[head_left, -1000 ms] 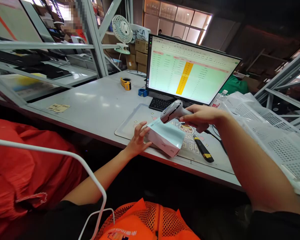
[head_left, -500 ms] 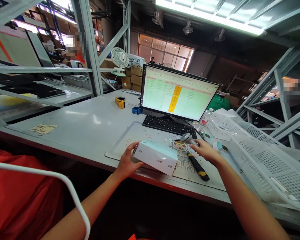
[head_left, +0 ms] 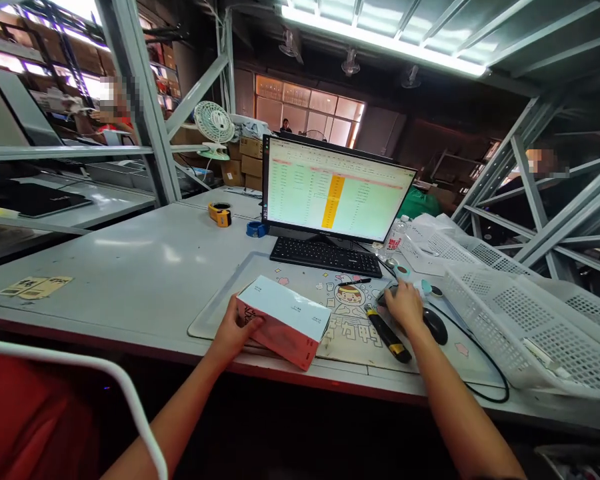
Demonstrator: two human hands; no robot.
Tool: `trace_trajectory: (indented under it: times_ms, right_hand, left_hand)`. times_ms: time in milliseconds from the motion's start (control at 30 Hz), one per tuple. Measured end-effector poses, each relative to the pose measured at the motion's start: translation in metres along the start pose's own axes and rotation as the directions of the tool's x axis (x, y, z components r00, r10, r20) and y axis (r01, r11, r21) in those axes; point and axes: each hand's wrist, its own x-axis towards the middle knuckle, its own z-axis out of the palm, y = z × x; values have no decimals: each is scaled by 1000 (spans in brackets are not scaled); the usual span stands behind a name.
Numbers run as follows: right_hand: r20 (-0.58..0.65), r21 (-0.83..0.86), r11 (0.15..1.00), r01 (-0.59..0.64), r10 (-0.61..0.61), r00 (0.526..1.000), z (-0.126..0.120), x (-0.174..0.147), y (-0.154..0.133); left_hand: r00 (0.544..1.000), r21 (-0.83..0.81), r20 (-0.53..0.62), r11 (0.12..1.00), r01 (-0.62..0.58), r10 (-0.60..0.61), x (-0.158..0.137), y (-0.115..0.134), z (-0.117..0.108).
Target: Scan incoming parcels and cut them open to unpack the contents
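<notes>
On the near desk [head_left: 125,260], one box [head_left: 283,321], one lit screen [head_left: 335,190], one keyboard [head_left: 325,257] and one cutter knife [head_left: 387,335] are counted. Two hands, left hand [head_left: 233,335] and right hand [head_left: 404,305], are tallied.

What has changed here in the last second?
The right hand brought the scanner down and rightward from above the box; whether it has let go is unclear. The box was tipped, so its red side now shows. The left hand still holds it; the cutter stayed on the mat.
</notes>
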Motion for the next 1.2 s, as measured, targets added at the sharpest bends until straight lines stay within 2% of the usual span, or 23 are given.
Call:
trace_trajectory:
  times_ms: [67,133,200,267,367,567,700,767,833,867,900,933,967,1000,1033,1067,1100,1200]
  right_hand:
    - [0,58,992,114,-114,993,-2,24,-23]
    - [86,107,972,211,-220,972,5,46,-49]
    - [183,135,960,246,-269,946,17,63,-72]
    - [219,140,962,235,-261,940,30,74,-90]
    - [172,126,975,182,-202,964,45,78,-104]
    - [226,137,975,176,-204,953,58,78,-98]
    - [249,154,972,175,-210,945,51,82,-93]
    - [214,188,967,175,-214,953,39,81,-97]
    - [107,330,923,198,-246,963,20,73,-105]
    - [56,447,862,237,-291,955,7,65,-110]
    - [22,575,765,291,-370,929,-7,53,-114]
    - [5,686,640,345,-479,878,-22,38,-119]
    - [2,762,519,388,-600,800,-37,19,-122]
    - [10,799,426,424,-714,700,-52,-2,-126]
    - [28,792,392,468,-789,613,-66,-25,-129]
    - [58,739,418,527,-820,569,-78,-48,-132]
    - [108,650,484,586,-822,559,-88,-69,-135]
    - [226,402,660,635,-743,630,-106,-104,-140]
  left_hand:
    - [999,15,21,999,43,-43,4,4,0]
    - [997,29,17,997,78,-78,5,6,0]
    - [994,43,29,994,102,-103,5,8,1]
    - [991,50,59,992,114,-117,5,8,1]
    - [988,57,89,991,123,-127,5,5,0]
    - [988,58,91,991,122,-127,6,-2,-2]
    - [987,56,86,990,130,-134,4,-1,-2]
    - [989,53,93,992,110,-115,3,-1,-3]
    - [990,50,104,995,90,-95,2,-3,-3]
    - [990,49,110,995,84,-89,3,-4,-3]
    - [990,48,112,996,81,-86,3,-6,-3]
    - [990,49,113,996,80,-86,4,-8,-4]
    - [990,51,114,996,77,-82,5,-10,-4]
    - [991,57,111,996,69,-75,6,-12,-5]
    - [992,69,106,996,60,-67,6,-14,-6]
    - [994,88,97,995,50,-59,5,-15,-7]
    - [995,116,88,992,45,-56,3,-16,-8]
    - [997,241,45,969,52,-65,-2,-11,-12]
